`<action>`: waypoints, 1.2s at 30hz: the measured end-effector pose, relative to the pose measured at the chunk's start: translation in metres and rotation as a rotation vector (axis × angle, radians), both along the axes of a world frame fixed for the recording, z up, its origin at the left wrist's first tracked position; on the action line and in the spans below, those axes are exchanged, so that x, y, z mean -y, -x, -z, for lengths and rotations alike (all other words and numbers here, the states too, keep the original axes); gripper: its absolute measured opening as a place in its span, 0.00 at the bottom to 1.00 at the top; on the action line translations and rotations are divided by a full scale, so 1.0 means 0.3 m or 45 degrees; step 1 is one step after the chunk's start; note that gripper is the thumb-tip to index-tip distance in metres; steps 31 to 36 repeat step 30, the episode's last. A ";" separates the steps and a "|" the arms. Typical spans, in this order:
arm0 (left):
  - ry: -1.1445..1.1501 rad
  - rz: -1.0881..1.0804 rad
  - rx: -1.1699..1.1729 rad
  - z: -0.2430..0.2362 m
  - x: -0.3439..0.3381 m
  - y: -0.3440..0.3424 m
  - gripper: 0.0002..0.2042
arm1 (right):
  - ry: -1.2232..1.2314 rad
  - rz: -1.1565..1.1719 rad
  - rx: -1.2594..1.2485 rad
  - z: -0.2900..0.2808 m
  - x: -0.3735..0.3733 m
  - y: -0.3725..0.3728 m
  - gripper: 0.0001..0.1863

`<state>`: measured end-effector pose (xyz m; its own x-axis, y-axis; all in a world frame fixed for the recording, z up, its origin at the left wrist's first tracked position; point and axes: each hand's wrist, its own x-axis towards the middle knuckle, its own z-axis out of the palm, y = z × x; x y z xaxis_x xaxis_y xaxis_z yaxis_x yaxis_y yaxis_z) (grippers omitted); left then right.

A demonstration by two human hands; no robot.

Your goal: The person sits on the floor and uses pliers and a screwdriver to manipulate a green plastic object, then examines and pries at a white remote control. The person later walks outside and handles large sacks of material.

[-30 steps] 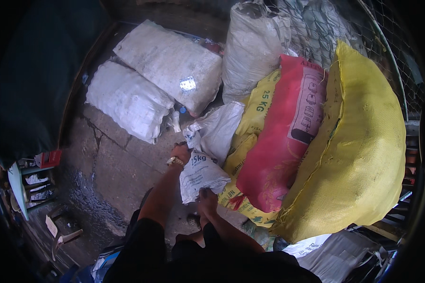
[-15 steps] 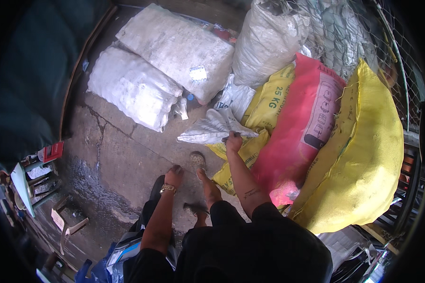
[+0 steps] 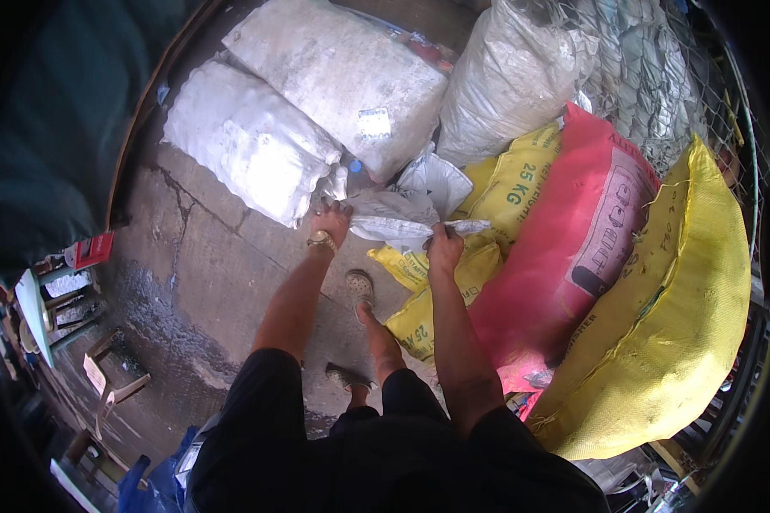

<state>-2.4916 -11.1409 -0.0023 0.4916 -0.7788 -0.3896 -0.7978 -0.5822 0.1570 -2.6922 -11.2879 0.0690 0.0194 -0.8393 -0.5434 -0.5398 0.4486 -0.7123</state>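
Note:
A white woven sack [image 3: 392, 227], limp and creased, lies across the ground ahead of me, over part of some yellow printed sacks. My right hand [image 3: 443, 248] is closed on its near edge, and a small end sticks out to the right of the fist. My left hand [image 3: 330, 222], with a watch on the wrist, is at the sack's left end, fingers apart and back of the hand up. Whether its palm touches the cloth is hidden. A yellow sack [image 3: 415, 321] lies just below my right hand.
Two big filled white sacks [image 3: 334, 77] lie at the far left. A tall whitish sack [image 3: 513, 81] leans by wire mesh [image 3: 701, 94]. Full pink [image 3: 543, 248] and yellow [image 3: 667, 316] sacks crowd the right. Left are a small stool [image 3: 115, 385] and wet concrete [image 3: 167, 316].
My left hand has reached forward to the white sack's left end. My right hand keeps its grip and is slightly farther right. The sack's left corner has been drawn up and right.

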 end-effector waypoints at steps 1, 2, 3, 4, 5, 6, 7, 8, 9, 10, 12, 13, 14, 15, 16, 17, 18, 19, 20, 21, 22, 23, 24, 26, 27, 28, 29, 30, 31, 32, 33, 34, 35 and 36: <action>-0.090 0.042 -0.162 -0.011 0.073 -0.010 0.14 | 0.003 0.002 0.015 0.060 0.041 0.013 0.18; -0.040 0.067 -0.101 0.030 0.098 -0.023 0.14 | 0.055 -0.046 -0.045 0.098 0.088 -0.028 0.18; -0.045 -0.029 -0.114 0.038 0.124 -0.027 0.14 | 0.087 -0.073 -0.103 0.143 0.123 -0.047 0.19; -0.039 -0.127 -0.130 0.024 0.143 -0.021 0.13 | 0.129 -0.103 -0.165 0.164 0.141 -0.054 0.19; -0.037 -0.220 -0.153 -0.007 0.170 -0.010 0.13 | 0.085 -0.076 -0.170 0.140 0.160 -0.068 0.19; 0.038 -0.337 -0.169 -0.044 0.190 0.006 0.13 | 0.046 -0.049 -0.175 0.107 0.182 -0.077 0.19; 0.097 -0.216 -0.094 -0.074 0.198 0.006 0.12 | 0.011 -0.026 -0.175 0.058 0.194 -0.093 0.20; 0.168 -0.091 -0.022 -0.096 0.225 0.004 0.11 | 0.015 0.006 -0.172 0.028 0.213 -0.067 0.20; 0.242 0.035 0.051 -0.120 0.253 0.001 0.11 | 0.047 0.009 -0.369 0.165 0.274 0.041 0.24; 0.242 0.089 -0.158 -0.117 0.262 -0.067 0.10 | 0.063 0.008 -0.362 0.138 0.284 0.053 0.23; 0.082 0.582 0.009 -0.132 0.292 -0.157 0.08 | 0.300 -0.061 -0.344 0.116 0.290 0.000 0.23; -0.031 0.688 -0.086 -0.074 0.294 -0.163 0.08 | 0.497 -0.171 -0.476 0.148 0.239 -0.036 0.22; -0.091 0.735 -0.063 -0.115 0.323 -0.163 0.07 | 0.678 -0.232 -0.538 0.166 0.195 -0.027 0.22; -0.152 0.780 -0.040 -0.157 0.349 -0.166 0.07 | 0.576 -0.090 -0.433 0.165 0.205 0.013 0.22; -0.037 0.653 -0.027 -0.127 0.341 -0.204 0.10 | 0.490 0.010 -0.326 0.146 0.267 0.017 0.22; 0.071 0.427 -0.148 -0.195 0.339 -0.219 0.14 | 0.388 0.131 -0.209 0.109 0.296 -0.004 0.22; -0.032 0.567 -0.106 -0.155 0.329 -0.203 0.15 | 0.547 0.082 -0.228 0.077 0.280 -0.030 0.21; -0.127 0.696 -0.064 -0.136 0.306 -0.191 0.16 | 0.517 0.014 -0.249 0.076 0.284 -0.044 0.21; -0.393 0.884 -0.132 -0.198 0.337 -0.164 0.16 | 0.492 -0.063 -0.295 0.082 0.318 -0.027 0.21; -0.143 0.791 -0.163 -0.172 0.337 -0.177 0.13 | 0.468 -0.141 -0.341 0.089 0.335 -0.009 0.21; -0.015 0.640 -0.147 -0.167 0.322 -0.189 0.11 | 0.528 0.014 -0.334 0.061 0.316 -0.042 0.21; 0.114 0.489 -0.129 -0.163 0.308 -0.197 0.10 | 0.508 -0.063 -0.338 0.081 0.316 -0.045 0.22; 0.120 0.432 -0.140 -0.157 0.308 -0.192 0.10 | 0.490 -0.140 -0.342 0.109 0.319 -0.045 0.22; 0.133 0.295 -0.163 -0.161 0.311 -0.164 0.10 | 0.430 -0.215 -0.386 0.105 0.306 -0.072 0.22; 0.166 0.035 -0.236 -0.169 0.288 -0.142 0.10 | 0.390 -0.201 -0.425 0.101 0.276 -0.079 0.23; 0.225 -0.209 -0.287 -0.208 0.279 -0.100 0.10 | 0.373 -0.167 -0.445 0.078 0.267 -0.084 0.23; 0.273 -0.436 -0.351 -0.249 0.256 -0.046 0.10 | 0.357 -0.284 -0.376 0.114 0.239 -0.064 0.23; 0.287 -0.426 -0.344 -0.285 0.263 -0.027 0.10 | 0.191 -0.284 -0.260 0.218 0.221 0.003 0.22; 0.287 -0.426 -0.344 -0.285 0.263 -0.027 0.10 | 0.191 -0.284 -0.260 0.218 0.221 0.003 0.22; 0.287 -0.426 -0.344 -0.285 0.263 -0.027 0.10 | 0.191 -0.284 -0.260 0.218 0.221 0.003 0.22; 0.287 -0.426 -0.344 -0.285 0.263 -0.027 0.10 | 0.191 -0.284 -0.260 0.218 0.221 0.003 0.22; 0.287 -0.426 -0.344 -0.285 0.263 -0.027 0.10 | 0.191 -0.284 -0.260 0.218 0.221 0.003 0.22; 0.287 -0.426 -0.344 -0.285 0.263 -0.027 0.10 | 0.191 -0.284 -0.260 0.218 0.221 0.003 0.22; 0.287 -0.426 -0.344 -0.285 0.263 -0.027 0.10 | 0.191 -0.284 -0.260 0.218 0.221 0.003 0.22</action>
